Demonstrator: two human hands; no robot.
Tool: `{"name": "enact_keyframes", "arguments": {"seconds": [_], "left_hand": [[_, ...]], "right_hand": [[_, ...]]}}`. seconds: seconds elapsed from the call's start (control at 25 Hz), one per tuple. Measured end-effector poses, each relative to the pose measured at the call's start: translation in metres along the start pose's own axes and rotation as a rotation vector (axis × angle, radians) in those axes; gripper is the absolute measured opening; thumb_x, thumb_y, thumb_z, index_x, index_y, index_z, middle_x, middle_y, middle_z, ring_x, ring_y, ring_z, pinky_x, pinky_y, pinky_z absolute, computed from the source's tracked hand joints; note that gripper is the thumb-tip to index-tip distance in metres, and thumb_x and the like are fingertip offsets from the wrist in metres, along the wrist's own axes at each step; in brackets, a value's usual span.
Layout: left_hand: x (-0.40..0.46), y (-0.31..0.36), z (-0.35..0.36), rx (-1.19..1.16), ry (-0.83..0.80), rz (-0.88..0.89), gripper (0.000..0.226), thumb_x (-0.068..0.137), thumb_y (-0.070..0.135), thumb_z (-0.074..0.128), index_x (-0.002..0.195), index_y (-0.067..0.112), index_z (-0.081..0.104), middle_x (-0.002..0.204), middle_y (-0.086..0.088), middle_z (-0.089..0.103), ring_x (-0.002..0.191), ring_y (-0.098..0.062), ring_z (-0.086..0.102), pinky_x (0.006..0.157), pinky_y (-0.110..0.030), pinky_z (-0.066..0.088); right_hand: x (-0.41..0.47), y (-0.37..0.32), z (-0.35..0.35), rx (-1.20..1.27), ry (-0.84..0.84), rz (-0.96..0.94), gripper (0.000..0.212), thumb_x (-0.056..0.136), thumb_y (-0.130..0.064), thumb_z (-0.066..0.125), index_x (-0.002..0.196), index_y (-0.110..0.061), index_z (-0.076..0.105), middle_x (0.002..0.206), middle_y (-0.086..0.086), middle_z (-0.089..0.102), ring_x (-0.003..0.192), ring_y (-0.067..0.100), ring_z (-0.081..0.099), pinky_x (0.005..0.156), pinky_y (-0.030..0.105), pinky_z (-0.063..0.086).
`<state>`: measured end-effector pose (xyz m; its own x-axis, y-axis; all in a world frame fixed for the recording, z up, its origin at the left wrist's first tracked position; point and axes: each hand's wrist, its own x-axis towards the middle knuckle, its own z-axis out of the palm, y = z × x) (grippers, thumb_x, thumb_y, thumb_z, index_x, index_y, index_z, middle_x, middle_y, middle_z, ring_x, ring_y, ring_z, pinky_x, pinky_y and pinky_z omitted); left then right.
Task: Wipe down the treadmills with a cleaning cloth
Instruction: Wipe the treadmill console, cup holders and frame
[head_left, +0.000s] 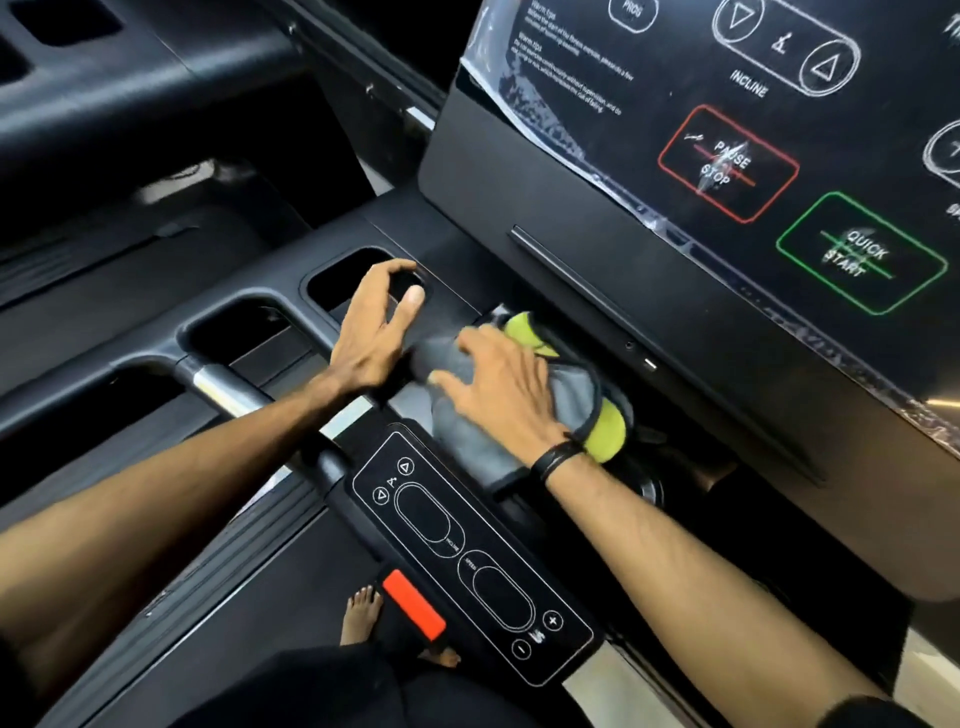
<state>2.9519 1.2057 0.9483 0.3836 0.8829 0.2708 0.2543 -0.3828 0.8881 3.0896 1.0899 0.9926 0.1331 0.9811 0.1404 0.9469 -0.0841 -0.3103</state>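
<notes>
A grey cleaning cloth (571, 395) with a yellow-green underside lies on the black treadmill console tray (467, 249), just below the display panel (727, 156). My right hand (504, 389) lies flat on the cloth with fingers spread, pressing it onto the tray; a black band circles the wrist. My left hand (379, 327) is just left of the cloth, its fingers curled over the rim of a cup-holder recess (343, 280) and its thumb pointing toward the cloth.
A handlebar control strip (467, 551) with incline and speed buttons and a red safety key (413, 603) crosses below my hands. My bare foot (363, 613) stands on the belt. A second black treadmill (104, 78) is at upper left. Torn protective film covers the display.
</notes>
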Motion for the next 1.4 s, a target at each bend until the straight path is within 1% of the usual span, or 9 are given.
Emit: {"name": "enact_keyframes", "arguments": {"seconds": [0.12,0.36,0.52,0.72,0.8,0.92,1.12,1.2,1.4], "left_hand": [[-0.001,-0.001,0.002,-0.048,0.074,-0.043,0.052,0.097,0.051,0.042,0.131,0.013,0.054,0.127,-0.002,0.058,0.111,-0.025,0.057,0.100,-0.054,0.044],[-0.001,-0.009,0.002,-0.046,0.072,-0.045,0.045,0.099,0.053,0.041,0.125,0.020,0.057,0.124,0.001,0.060,0.113,-0.022,0.057,0.100,-0.054,0.044],[0.000,-0.005,0.000,-0.080,0.063,-0.046,0.050,0.097,0.050,0.041,0.125,0.013,0.057,0.122,-0.003,0.061,0.108,-0.024,0.058,0.097,-0.052,0.045],[-0.001,-0.003,-0.002,-0.139,0.039,-0.029,0.049,0.096,0.050,0.041,0.121,0.012,0.059,0.120,-0.001,0.062,0.108,-0.021,0.058,0.097,-0.046,0.046],[0.000,0.000,-0.005,-0.161,0.027,-0.031,0.047,0.096,0.049,0.040,0.119,0.014,0.060,0.119,0.001,0.062,0.109,-0.018,0.058,0.097,-0.042,0.046],[0.000,0.000,-0.009,-0.163,-0.004,-0.019,0.048,0.096,0.050,0.038,0.119,0.014,0.060,0.117,0.002,0.062,0.107,-0.016,0.057,0.095,-0.038,0.045],[0.001,-0.003,-0.008,-0.172,-0.034,0.013,0.046,0.097,0.049,0.036,0.116,0.014,0.060,0.115,0.003,0.062,0.109,-0.017,0.057,0.098,-0.043,0.044],[0.002,-0.004,-0.007,-0.172,-0.039,0.017,0.045,0.098,0.046,0.034,0.113,0.014,0.061,0.113,0.002,0.063,0.108,-0.018,0.057,0.097,-0.045,0.044],[0.001,0.000,-0.010,-0.151,-0.040,0.034,0.040,0.099,0.041,0.033,0.106,0.013,0.062,0.105,0.003,0.063,0.102,-0.017,0.057,0.098,-0.049,0.043]], "right_hand": [[0.020,0.011,-0.006,-0.068,0.119,0.183,0.039,0.091,-0.037,0.066,0.120,-0.020,0.047,0.111,0.007,0.064,0.097,0.036,0.064,0.071,0.041,0.044],[-0.005,-0.019,-0.002,-0.023,-0.193,-0.224,0.028,0.089,-0.037,0.064,0.117,-0.030,0.065,0.105,-0.002,0.061,0.096,0.029,0.062,0.070,0.035,0.038],[0.034,0.010,-0.021,-0.237,-0.129,0.166,0.027,0.092,-0.025,0.055,0.119,-0.023,0.060,0.121,0.005,0.056,0.112,0.033,0.055,0.088,0.043,0.039],[0.008,-0.049,0.001,-0.160,-0.250,-0.130,0.023,0.083,-0.032,0.057,0.102,-0.025,0.068,0.102,0.002,0.062,0.094,0.035,0.062,0.069,0.038,0.034],[0.026,-0.037,-0.007,-0.166,-0.253,-0.017,0.021,0.081,-0.026,0.062,0.101,-0.028,0.069,0.101,0.000,0.064,0.096,0.034,0.063,0.070,0.036,0.037],[0.047,-0.001,-0.021,-0.303,-0.174,0.234,0.025,0.090,-0.025,0.058,0.114,-0.026,0.065,0.116,0.003,0.061,0.111,0.032,0.058,0.088,0.041,0.043],[0.017,-0.058,-0.002,-0.192,-0.257,-0.015,0.017,0.080,-0.029,0.061,0.095,-0.027,0.069,0.095,-0.004,0.065,0.092,0.030,0.064,0.071,0.036,0.042],[0.021,-0.052,-0.006,-0.172,-0.288,0.042,0.018,0.078,-0.032,0.063,0.093,-0.029,0.071,0.091,-0.004,0.067,0.092,0.029,0.065,0.076,0.037,0.048],[0.042,-0.009,-0.020,-0.372,-0.138,0.293,0.024,0.089,-0.030,0.061,0.111,-0.024,0.068,0.112,0.004,0.065,0.106,0.032,0.062,0.088,0.042,0.046]]}}
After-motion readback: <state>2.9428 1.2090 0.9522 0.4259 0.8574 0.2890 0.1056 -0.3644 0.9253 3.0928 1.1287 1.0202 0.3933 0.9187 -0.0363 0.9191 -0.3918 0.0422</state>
